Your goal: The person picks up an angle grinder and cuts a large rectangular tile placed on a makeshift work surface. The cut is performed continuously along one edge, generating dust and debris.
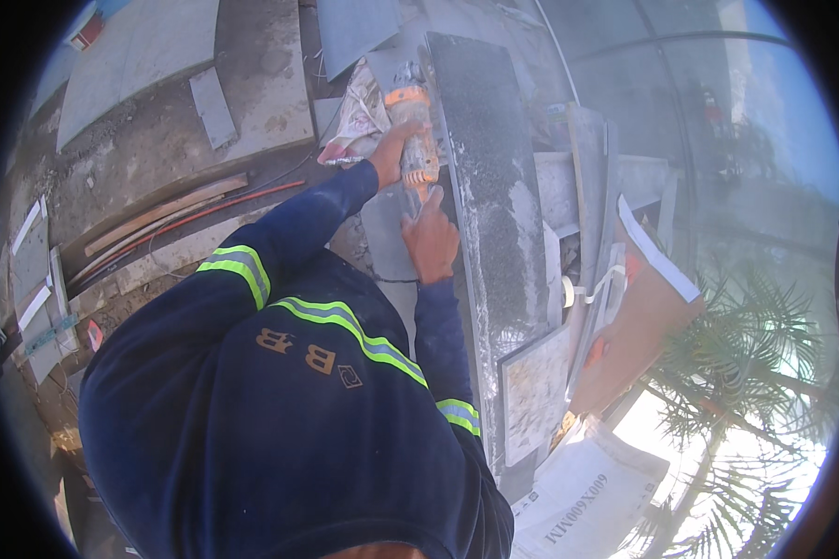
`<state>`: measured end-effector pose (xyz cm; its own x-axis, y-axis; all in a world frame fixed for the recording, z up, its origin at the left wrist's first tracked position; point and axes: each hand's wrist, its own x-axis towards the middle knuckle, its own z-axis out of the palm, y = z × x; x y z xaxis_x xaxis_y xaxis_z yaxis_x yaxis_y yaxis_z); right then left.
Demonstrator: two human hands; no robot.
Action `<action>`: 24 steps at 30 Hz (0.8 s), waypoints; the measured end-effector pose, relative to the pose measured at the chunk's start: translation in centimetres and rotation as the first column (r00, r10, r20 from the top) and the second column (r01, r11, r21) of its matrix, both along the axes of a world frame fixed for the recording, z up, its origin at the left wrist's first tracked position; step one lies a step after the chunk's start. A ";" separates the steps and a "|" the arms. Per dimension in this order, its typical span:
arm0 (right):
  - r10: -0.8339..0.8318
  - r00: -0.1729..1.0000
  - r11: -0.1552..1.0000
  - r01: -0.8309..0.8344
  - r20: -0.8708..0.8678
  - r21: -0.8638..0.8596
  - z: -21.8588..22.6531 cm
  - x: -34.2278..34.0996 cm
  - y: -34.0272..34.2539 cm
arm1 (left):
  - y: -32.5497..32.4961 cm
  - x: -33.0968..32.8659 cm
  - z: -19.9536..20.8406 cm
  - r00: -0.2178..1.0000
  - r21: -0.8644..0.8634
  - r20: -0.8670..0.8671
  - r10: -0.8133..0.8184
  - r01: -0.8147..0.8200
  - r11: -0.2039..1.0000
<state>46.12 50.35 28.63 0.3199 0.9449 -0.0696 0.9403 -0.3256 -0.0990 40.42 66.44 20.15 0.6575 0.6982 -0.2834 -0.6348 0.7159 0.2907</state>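
Power tool (406, 114), grey with orange bands, lies lengthwise along the left edge of a long dark stone slab (496, 177); whether tool and slab touch cannot be told. Left hand (397, 152) closed round the tool's body from the left, fingers partly hidden. Right hand (433, 244) curled at the tool's near end, gripping it, index finger extended forward along it. Crumpled bag (360, 116) just left of the tool. Farther left: wooden strip (163, 214) and orange rod (242, 197) on the ground. Right of the slab: white roll (568, 292); nearer, a stained panel (535, 389). Pale haze far right.
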 end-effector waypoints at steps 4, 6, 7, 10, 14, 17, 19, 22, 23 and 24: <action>-0.021 1.000 1.000 0.021 -0.003 -0.014 -0.1 0.0 0.2 | 0.4 0.1 -0.1 1.000 -0.032 -0.005 -0.021 0.021 0.999; -0.024 1.000 1.000 0.024 -0.011 0.000 -0.1 0.0 0.0 | 0.3 0.0 -0.1 1.000 -0.024 0.002 -0.019 0.019 1.000; -0.020 1.000 1.000 0.020 -0.013 0.006 -0.1 -0.1 -0.1 | 0.3 0.0 0.0 1.000 -0.029 -0.011 -0.020 0.020 0.999; -0.014 1.000 1.000 0.014 -0.004 0.005 0.1 -0.3 -0.6 | -0.5 -0.2 0.2 1.000 -0.031 -0.011 0.010 -0.010 0.999; -0.021 1.000 0.999 0.022 0.009 -0.041 0.5 -0.6 -1.4 | -1.1 -0.5 0.3 1.000 -0.014 0.016 -0.012 0.012 1.000; -0.026 1.000 0.999 0.026 0.011 -0.043 0.6 -0.7 -1.7 | -1.4 -0.5 0.1 1.000 -0.017 0.023 -0.022 0.022 1.000; -0.029 0.999 0.999 0.030 0.015 -0.042 0.6 -0.7 -1.8 | -1.4 -0.5 -0.1 0.999 -0.024 0.026 -0.039 0.040 0.999; -0.030 0.999 0.999 0.031 0.010 -0.039 0.5 -0.6 -1.7 | -1.2 -0.3 -0.3 0.999 -0.031 0.021 -0.048 0.048 0.998; -0.028 1.000 0.999 0.028 0.001 -0.032 0.5 -0.5 -1.6 | -1.2 -0.3 -0.3 0.999 -0.020 0.031 -0.038 0.039 0.999; -0.023 1.000 1.000 0.023 -0.007 -0.020 0.4 -0.4 -1.6 | -1.1 -0.3 -0.3 0.999 -0.013 0.034 -0.029 0.030 0.999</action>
